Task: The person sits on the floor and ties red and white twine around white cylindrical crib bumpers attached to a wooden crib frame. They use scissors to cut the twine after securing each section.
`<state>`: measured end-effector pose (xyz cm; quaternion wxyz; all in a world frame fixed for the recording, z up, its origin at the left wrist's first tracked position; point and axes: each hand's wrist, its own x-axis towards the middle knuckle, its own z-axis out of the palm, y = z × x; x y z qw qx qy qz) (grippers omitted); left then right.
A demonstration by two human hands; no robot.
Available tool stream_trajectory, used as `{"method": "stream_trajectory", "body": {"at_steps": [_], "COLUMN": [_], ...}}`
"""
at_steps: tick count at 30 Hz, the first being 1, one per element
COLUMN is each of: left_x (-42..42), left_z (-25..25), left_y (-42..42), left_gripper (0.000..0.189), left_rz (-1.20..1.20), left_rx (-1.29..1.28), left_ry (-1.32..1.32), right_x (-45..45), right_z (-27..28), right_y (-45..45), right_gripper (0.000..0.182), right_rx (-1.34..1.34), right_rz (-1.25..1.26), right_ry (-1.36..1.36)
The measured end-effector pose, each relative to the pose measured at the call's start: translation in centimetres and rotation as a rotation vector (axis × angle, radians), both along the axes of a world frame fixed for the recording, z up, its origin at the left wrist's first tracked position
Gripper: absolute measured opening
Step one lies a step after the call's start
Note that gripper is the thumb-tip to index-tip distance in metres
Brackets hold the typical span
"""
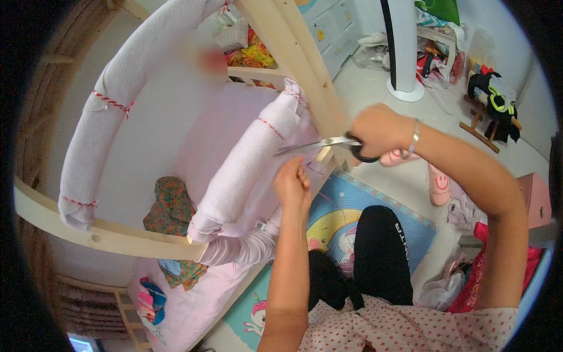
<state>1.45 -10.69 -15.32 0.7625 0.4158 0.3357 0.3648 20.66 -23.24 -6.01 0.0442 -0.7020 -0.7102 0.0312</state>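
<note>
My right hand (380, 130) grips a pair of scissors (332, 141) by its black handles. The blades point left, near the side of a white towel-wrapped rail (246, 167), and look closed or nearly so. Just below the blade tips is my left hand (292, 182), fingers curled in; whether they pinch a cord is hidden. Red-and-white twine (272, 127) rings the wrapped rail near its upper end. Another piece of twine (317, 169) shows right of my left hand, by the wooden post.
A wrapped curved rail (90, 163) rises at left on the wooden bed frame (140, 240). Patterned cloth (169, 207) lies on the pink bedding (198, 303). A foam play mat (418, 224), pink slippers (439, 182) and a white tower appliance (405, 53) are on the floor. A blurred patch covers the upper left.
</note>
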Motion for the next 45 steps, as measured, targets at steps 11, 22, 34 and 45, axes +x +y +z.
{"method": "stream_trajectory", "body": {"at_steps": [11, 22, 34, 45], "left_x": [-3.9, -1.3, -8.8, -12.4], "left_z": [-5.4, -1.0, 2.4, 4.8], "left_y": [-5.4, -9.1, -8.6, -8.9], "left_gripper": [0.038, 0.050, 0.008, 0.011], "left_rz": [-0.436, -0.775, -0.297, -0.222], "left_rx": [-0.392, -0.026, 0.243, 0.083], "left_ry": [0.166, 0.185, 0.291, -0.073], "right_x": [-8.2, -9.4, -3.4, -18.7], "right_z": [-39.2, -14.7, -12.0, -3.6], "right_y": [-25.9, -11.0, -7.4, -2.2], "right_gripper": [0.037, 0.019, 0.021, 0.028], "right_rx": [-0.303, 0.436, 0.653, 0.218], "right_rz": [-1.062, -0.619, -0.844, 0.091], "right_ry": [0.439, 1.592, 0.742, 1.637]}}
